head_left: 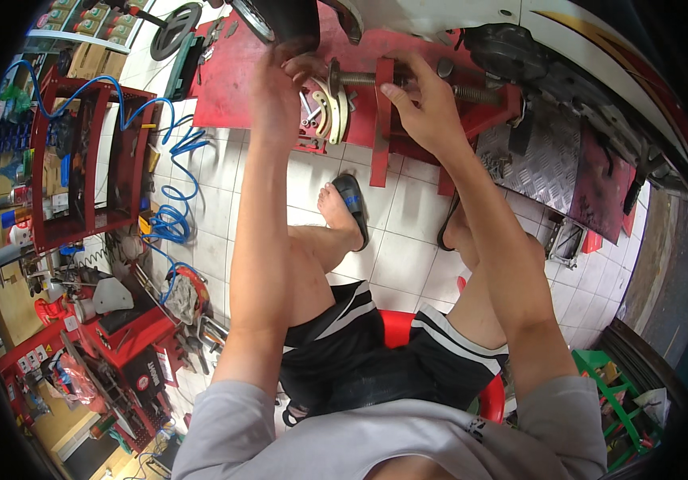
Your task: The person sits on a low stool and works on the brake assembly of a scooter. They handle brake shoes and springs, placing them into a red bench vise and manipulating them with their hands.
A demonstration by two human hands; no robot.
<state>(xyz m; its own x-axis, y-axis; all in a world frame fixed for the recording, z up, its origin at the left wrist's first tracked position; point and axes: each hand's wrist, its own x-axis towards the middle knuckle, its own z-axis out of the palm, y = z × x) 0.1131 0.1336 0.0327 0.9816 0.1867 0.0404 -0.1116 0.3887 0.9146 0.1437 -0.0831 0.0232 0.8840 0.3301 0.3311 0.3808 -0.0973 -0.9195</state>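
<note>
My left hand is raised over the red lift table, beside a dark motorcycle part. Its fingers are smeared by motion, and what they hold, if anything, is hidden. My right hand reaches to the red upright bar of a screw clamp. Thumb and forefinger are apart next to that bar; the other fingers are partly hidden, with nothing visible gripped. A threaded rod runs through the clamp to a dark jaw plate. Pale curved pieces lie with small metal parts below my left fingers.
A motorcycle's white body panel and dark engine overhang the far side. To the left stands a red shelf rack, with a coiled blue air hose beside it. Treaded metal plate lies right; a green rack stands lower right.
</note>
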